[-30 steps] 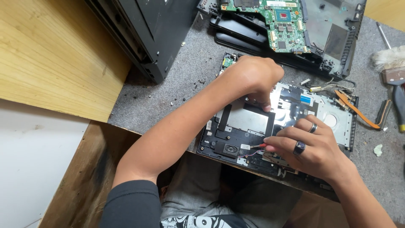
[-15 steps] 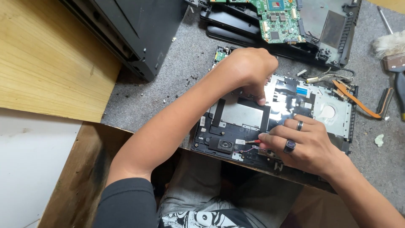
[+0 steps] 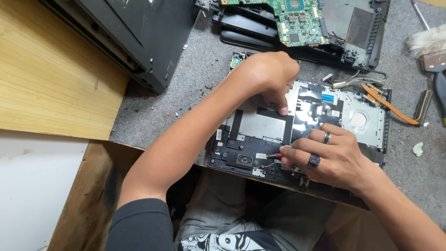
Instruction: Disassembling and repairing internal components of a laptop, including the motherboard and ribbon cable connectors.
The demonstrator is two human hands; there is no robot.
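Now, step: loosening a screw in the open laptop base (image 3: 260, 125).
Right hand (image 3: 332, 158): pinching a small red-tipped screwdriver (image 3: 273, 155).
Left hand (image 3: 269, 74): fist, thumb pressing base.
Next: steady, upright turning.

My left hand (image 3: 267, 74) has curled tighter and slid a little toward me across the opened black laptop base with its silvery inner plate (image 3: 297, 130), fingertips now pressing near the plate's middle. My right hand (image 3: 330, 158) has crept left along the near edge, its grip staying pinched on the thin red-tipped tool (image 3: 274, 155).
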